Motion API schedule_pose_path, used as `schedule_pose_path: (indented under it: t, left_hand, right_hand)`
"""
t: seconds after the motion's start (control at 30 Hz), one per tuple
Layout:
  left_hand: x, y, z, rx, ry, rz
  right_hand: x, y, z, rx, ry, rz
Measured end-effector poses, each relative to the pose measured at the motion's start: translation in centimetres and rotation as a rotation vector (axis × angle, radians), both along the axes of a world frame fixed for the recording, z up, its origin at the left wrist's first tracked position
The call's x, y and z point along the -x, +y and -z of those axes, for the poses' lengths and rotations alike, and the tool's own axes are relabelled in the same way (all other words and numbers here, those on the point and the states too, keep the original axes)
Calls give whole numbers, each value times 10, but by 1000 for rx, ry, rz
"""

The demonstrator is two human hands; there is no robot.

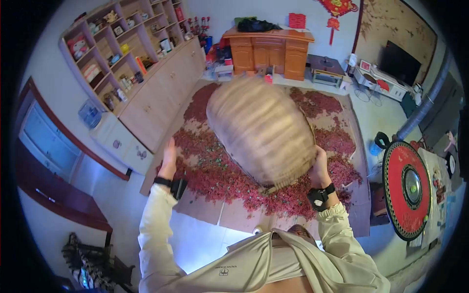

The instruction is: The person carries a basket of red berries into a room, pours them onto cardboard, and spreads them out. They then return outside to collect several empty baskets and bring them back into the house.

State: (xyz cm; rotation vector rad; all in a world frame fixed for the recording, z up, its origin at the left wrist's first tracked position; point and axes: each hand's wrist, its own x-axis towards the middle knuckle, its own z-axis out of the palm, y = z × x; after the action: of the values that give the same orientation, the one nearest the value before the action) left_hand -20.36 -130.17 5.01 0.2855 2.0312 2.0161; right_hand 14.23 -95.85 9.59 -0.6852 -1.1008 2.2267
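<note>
A woven wicker basket (pixel 261 129), somewhat blurred, is held up in front of me with its ribbed outer side towards the camera. My right hand (pixel 320 168) grips its rim at the lower right; part of the fingers is hidden behind it. To the left, my left hand (pixel 168 160) stands upright with fingers stretched out, apart from the basket and holding nothing. Below both hands, small red berry-like pieces (pixel 210 180) with some green bits lie spread over flat brown sheets (pixel 359 195) on the floor. They are too small to name exactly.
Shelves with cabinets (pixel 161 93) line the left wall. A wooden desk (pixel 268 51) and a low dark table (pixel 326 66) stand at the back. At right are a television (pixel 399 63), a grey pipe (pixel 425 110) and a red round tabletop (pixel 396 188).
</note>
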Motion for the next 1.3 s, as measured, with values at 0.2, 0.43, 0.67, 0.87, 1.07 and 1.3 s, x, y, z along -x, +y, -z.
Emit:
schedule_pose_path:
  t: [0.2,0.43,0.67,0.87,1.07,1.3]
  left_hand:
    - [-202,-142,109,297,-157,-299]
    - [-442,-150,91,80,-225,-500]
    - [-552,-148,45,101,-84,-664]
    - [-619,-203,70,218,-336,-1054]
    - [-675,-274,91,-139,-469,-1277]
    - [-822,-384,148,-262,-430,-1620]
  right_hand:
    - [-16,-34,38,-1147,-477,183]
    - [-110,-7,47,-1501,-291,58]
    - [-150,-36,45,-1386,-46,-85]
    - [-60,-74,69,-558,-231,-224]
    - [19,-185,112,-604,-425,-371]
    - [-13,-352,165,-1106,-417,-575]
